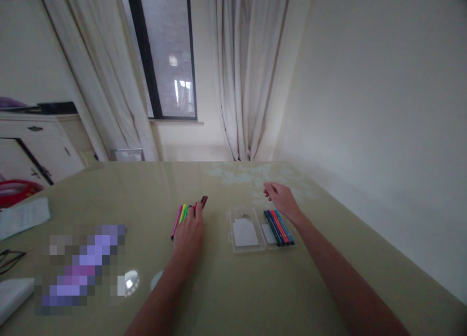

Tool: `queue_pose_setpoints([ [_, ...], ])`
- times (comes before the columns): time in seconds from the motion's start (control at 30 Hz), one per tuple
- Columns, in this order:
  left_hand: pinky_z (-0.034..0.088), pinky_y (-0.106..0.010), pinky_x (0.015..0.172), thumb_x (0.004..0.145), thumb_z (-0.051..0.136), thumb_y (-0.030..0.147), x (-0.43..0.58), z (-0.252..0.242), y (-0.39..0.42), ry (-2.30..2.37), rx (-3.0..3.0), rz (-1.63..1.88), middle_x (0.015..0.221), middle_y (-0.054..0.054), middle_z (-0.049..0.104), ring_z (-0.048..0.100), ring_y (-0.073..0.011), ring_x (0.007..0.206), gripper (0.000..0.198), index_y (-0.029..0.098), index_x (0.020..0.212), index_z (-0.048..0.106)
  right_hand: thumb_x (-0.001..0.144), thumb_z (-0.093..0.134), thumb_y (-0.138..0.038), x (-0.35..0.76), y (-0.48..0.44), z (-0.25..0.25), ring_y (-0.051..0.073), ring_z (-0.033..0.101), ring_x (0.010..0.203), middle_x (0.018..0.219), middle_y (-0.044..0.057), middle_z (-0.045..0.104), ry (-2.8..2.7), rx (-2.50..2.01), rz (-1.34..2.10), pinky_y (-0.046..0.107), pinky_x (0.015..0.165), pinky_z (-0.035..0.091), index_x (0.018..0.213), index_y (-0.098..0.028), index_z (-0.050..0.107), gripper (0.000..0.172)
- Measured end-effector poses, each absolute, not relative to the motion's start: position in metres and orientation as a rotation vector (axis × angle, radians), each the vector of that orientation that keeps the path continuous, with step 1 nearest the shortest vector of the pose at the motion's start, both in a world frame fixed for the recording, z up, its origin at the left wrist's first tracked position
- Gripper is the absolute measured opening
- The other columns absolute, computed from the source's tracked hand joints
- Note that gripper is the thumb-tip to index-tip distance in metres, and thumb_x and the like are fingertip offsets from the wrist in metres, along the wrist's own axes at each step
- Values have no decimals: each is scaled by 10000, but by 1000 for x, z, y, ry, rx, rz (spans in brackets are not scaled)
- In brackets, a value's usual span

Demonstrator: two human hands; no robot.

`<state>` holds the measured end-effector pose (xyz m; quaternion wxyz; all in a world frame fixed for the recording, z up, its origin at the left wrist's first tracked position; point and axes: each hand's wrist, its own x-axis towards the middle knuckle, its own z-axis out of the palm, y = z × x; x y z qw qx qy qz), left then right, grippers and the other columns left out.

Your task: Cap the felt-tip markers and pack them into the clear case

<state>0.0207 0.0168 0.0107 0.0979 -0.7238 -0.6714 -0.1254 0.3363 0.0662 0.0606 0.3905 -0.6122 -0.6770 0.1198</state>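
A row of coloured markers [178, 220], pink, yellow, green and dark red among them, lies on the table left of centre. My left hand [189, 233] rests over these markers, its fingers spread across them and hiding part of the row. To the right, a clear plastic case [261, 248] lies open, with a white card [245, 233] in its left half. Several markers [279, 228], green, blue and orange-red, lie side by side in its right half. My right hand [279, 196] is above and beyond that half, fingers curled together; whether they hold anything is hidden.
The pale green table [226, 297] meets a wall on the right. At the left are a blurred purple object [83, 268], a white packet [25, 216], black glasses [10, 260] and a white object [12, 294]. Curtains, a window and a cabinet [44, 141] stand beyond.
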Motion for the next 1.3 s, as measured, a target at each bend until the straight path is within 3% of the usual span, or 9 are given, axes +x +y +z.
queue_pose_setpoints([
  [0.27,601,-372,807,1004,386,74,18,5,17,-2006,-2066,-260,1172,-182,661,716,-262,970,402,121,1313,638,1077,407,-349,339,54,10,197,643,817,864,77,728,-2067,-1812,-12,295,728,401,781,-196,677,429],
  [0.4,525,-458,1001,1020,468,227,15,0,19,-1937,-2086,-331,1185,-184,670,649,-311,1163,313,132,1224,686,1095,412,-342,337,53,8,201,648,918,909,77,724,-2155,-1775,-90,286,788,417,818,-193,697,425],
  [0.57,515,-458,987,1027,473,306,7,-1,22,-2034,-2016,-345,1306,-211,644,612,-334,1238,343,120,1240,666,1097,442,-369,333,49,10,207,659,992,972,83,740,-2242,-1783,-184,283,821,431,884,-191,727,397],
  [0.67,532,-461,947,1024,490,342,6,4,22,-2060,-1989,-372,1258,-209,656,642,-336,1160,338,112,1195,668,1099,435,-394,327,46,12,211,672,993,985,88,753,-2238,-1847,-221,281,794,437,898,-194,741,417],
  [0.8,519,-472,994,1045,467,355,24,6,11,-1817,-2221,-569,1248,-171,676,641,-317,1151,362,152,1275,659,1104,410,-408,323,45,14,214,687,980,990,96,763,-2203,-1920,-251,281,772,437,913,-195,757,449],
  [0.9,511,-443,1045,1038,506,396,52,0,-5,-1431,-2688,-670,1331,-117,683,640,-270,1208,377,244,1356,642,1106,398,-420,323,46,13,210,696,957,986,92,765,-2184,-1938,-252,279,753,428,911,-198,760,467],
  [0.97,458,-486,1128,1005,572,462,69,-6,-16,-1263,-2866,-646,1494,-106,601,576,-290,1338,457,279,1422,605,1105,395,-424,324,47,12,206,697,928,978,88,763,-2169,-1947,-250,279,728,415,903,-200,753,468],
  [1.07,422,-491,1173,1017,559,454,83,-10,-24,-1298,-2958,-540,1573,-101,538,524,-292,1417,473,283,1458,588,1100,403,-437,325,49,9,199,686,881,958,83,750,-2157,-1929,-239,281,695,389,883,-199,726,456],
  [1.3,417,-502,1181,1030,541,435,84,-3,-23,-1405,-2984,-466,1571,-93,544,519,-299,1429,451,297,1455,603,1064,410,-472,333,56,5,171,566,719,798,35,655,-2001,-1772,-62,283,660,352,775,-210,576,424],
])
